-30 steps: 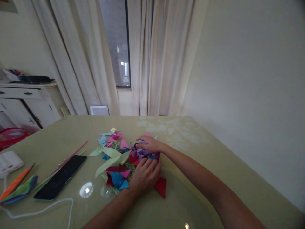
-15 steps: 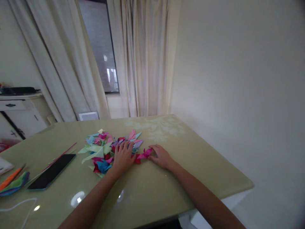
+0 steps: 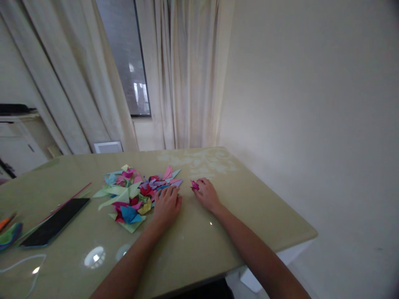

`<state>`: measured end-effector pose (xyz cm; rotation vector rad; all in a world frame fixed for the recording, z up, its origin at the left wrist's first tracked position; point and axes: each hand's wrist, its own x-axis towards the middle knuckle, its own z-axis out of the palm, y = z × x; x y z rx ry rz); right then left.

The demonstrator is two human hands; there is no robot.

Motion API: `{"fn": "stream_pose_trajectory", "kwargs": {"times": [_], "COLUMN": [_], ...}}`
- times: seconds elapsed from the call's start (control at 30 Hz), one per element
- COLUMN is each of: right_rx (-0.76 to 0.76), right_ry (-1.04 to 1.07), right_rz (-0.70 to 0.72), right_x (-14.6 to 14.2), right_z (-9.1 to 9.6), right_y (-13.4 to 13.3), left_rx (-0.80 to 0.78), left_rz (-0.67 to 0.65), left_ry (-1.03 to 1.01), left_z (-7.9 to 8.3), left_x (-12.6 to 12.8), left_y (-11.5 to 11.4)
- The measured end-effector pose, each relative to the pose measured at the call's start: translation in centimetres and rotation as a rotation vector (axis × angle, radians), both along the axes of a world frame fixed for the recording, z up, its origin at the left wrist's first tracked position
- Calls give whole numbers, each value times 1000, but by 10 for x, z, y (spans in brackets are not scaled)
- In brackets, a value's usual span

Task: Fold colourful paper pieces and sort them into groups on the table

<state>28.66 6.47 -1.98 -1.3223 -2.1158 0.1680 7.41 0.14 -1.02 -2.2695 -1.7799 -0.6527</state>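
A heap of folded coloured paper pieces in pink, blue, green, red and purple lies on the olive-green table. My left hand rests flat at the heap's right edge, fingers stretched onto the papers. My right hand lies on the table just right of the heap, its fingers closed round a small pink folded paper piece.
A dark phone lies left of the heap beside a thin pink stick. A white cable and coloured sheets sit at the far left. The table's right edge drops off near a plain wall; curtains and a window stand behind.
My right hand pulled a pink piece out of the heap and drew it to the right, apart from the pile. My left hand shifted to the heap's right edge. The camera view swung right.
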Motion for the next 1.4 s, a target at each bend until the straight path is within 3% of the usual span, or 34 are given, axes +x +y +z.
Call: {"fn": "stream_pose_trajectory", "kwargs": {"times": [0.1,0.2,0.47,0.63,0.7,0.83,0.9,1.0,1.23,1.4], "right_rx": [49,57,41,90,176,358,389,408,390,388], "right_ry": [8,32,108,166,186,19,-120,-160,-106,-84], "right_rz": [-243,-373,-290,-343,-284,184,320,355,369,272], "right_x": [17,33,38,39,35,13,1,-6,3,13], "right_z": [0,-6,-19,-15,-10,-1,0,-2,-5,4], "right_y": [18,33,46,36,23,-6,-14,-15,-13,-8], "left_rx": [-80,-145,-130,-42,35,151,182,189,29,26], "left_rz": [99,72,20,3,-32,-143,-202,-234,-237,-123], "left_ry": [25,21,-17,-35,-58,-116,-143,-184,-233,-164], "left_z": [-1,-5,-3,-1,-2,-4,-4,-4,-6,-10], "left_x": [-12,-19,-22,-20,-18,-10,-4,3,2,-4], "left_y": [3,10,12,11,11,9,7,4,7,6]}}
